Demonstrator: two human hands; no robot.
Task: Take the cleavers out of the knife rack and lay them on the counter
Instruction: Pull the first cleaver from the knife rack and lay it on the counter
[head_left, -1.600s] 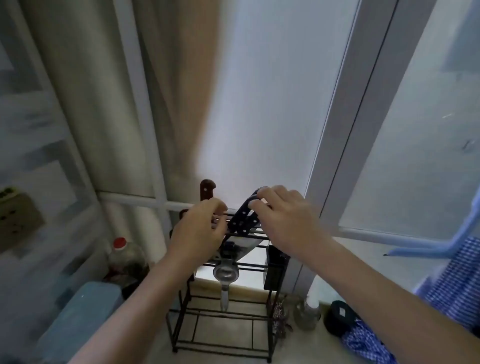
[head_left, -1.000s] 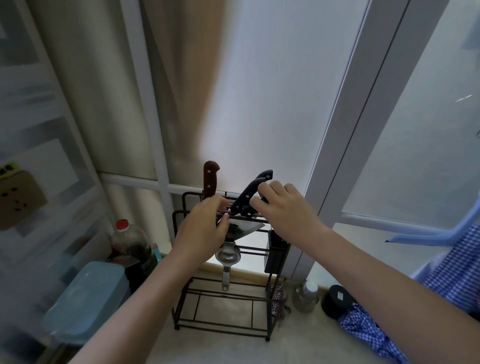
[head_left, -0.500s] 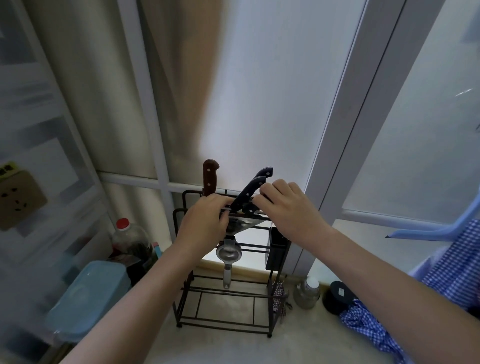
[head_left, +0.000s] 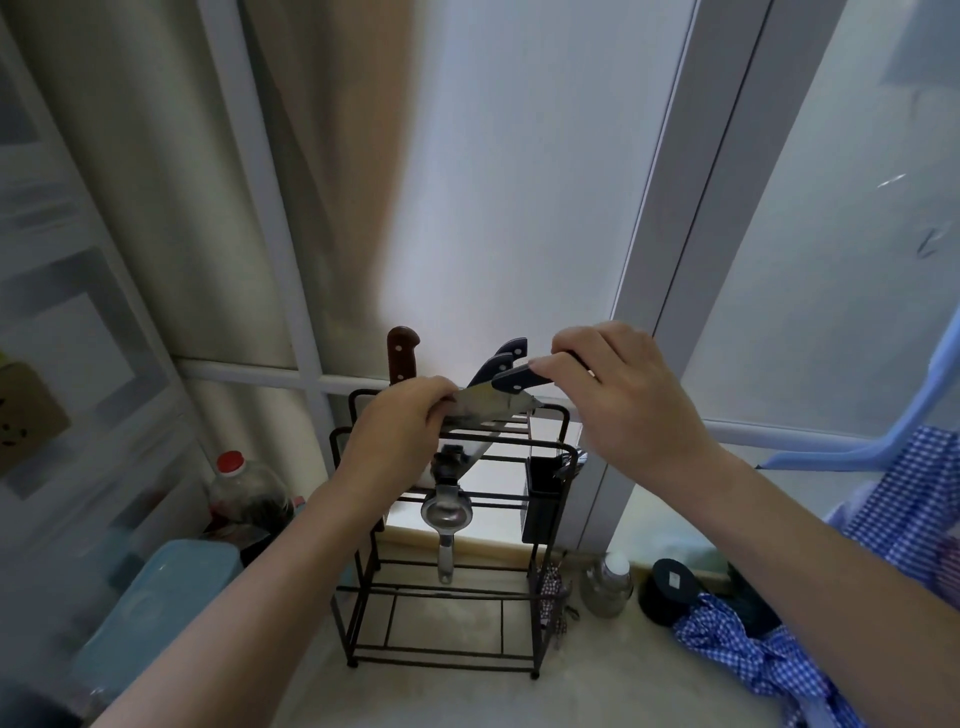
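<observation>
A black wire knife rack (head_left: 535, 566) stands on the pale counter (head_left: 597, 691) against the window. My right hand (head_left: 618, 400) grips the dark handle of a cleaver (head_left: 493, 402), whose steel blade is lifted partly above the rack's top. My left hand (head_left: 400, 441) pinches that blade's left end. Two more dark-handled knives (head_left: 506, 356) and a brown-handled knife (head_left: 401, 356) still stand in the rack's slots.
A metal squeezer (head_left: 445, 514) hangs on the rack's front, and a black utensil holder (head_left: 543, 488) clips to its right side. A red-capped bottle (head_left: 244, 493) and blue container (head_left: 156, 603) sit left. A small jar (head_left: 608, 579), dark round object (head_left: 667, 590) and blue checked cloth (head_left: 753, 654) lie right.
My right hand has risen and moved right, pulling one dark-handled cleaver up out of the rack. My left hand shifted from the rack top onto the blade.
</observation>
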